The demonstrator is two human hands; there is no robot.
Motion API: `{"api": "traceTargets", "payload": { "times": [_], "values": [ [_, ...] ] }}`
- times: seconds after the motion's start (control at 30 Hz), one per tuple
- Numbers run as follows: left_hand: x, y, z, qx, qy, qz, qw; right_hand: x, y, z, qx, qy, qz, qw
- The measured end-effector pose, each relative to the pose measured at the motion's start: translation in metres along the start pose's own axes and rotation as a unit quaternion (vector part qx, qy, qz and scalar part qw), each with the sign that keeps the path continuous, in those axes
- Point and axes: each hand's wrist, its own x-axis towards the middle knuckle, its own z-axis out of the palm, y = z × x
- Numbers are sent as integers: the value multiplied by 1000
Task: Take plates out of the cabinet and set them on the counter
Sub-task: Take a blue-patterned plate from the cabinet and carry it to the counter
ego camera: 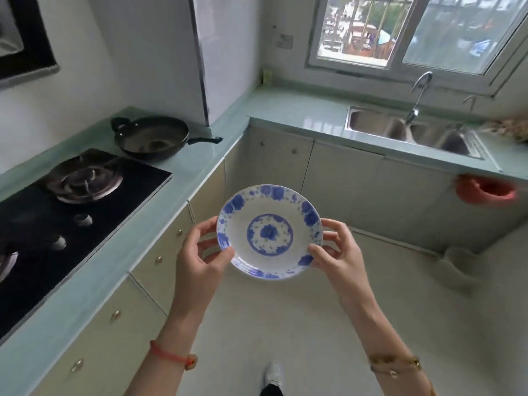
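Observation:
A white plate [270, 221] with blue flower patterns is held level in front of me, above the floor between the two counter runs. My left hand [200, 258] grips its left rim, thumb on top. My right hand [337, 252] grips its right rim the same way. The pale green counter [200, 164] runs along my left and turns across the far side under the window. The base cabinet doors [160, 264] below the counter are all closed.
A black gas hob [71, 212] is set into the left counter, with a dark wok [151, 137] behind it. A double steel sink [408, 130] with a tap sits under the window. An orange basin [485, 190] hangs at the counter edge. A pale bucket [457, 264] stands on the floor.

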Motion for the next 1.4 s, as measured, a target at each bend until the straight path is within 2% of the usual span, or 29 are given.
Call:
{"api": "traceTargets", "payload": {
  "times": [0.17,0.4,0.9,1.1,1.4],
  "values": [
    [87,3,73,-8,0,5,1000,107,-8,-30,-8,0,-7,1000],
    [206,-6,133,-4,-23,-3,1000,238,0,-36,-12,12,8,1000],
    [542,-20,230,-7,-73,8,997,554,-10,19,0,80,-11,997],
    [645,-26,267,10,-108,9,994,652,-5,28,-14,116,5,993],
    [790,-62,329,38,-80,-9,996,819,15,39,-49,101,26,993]
  ]
}}
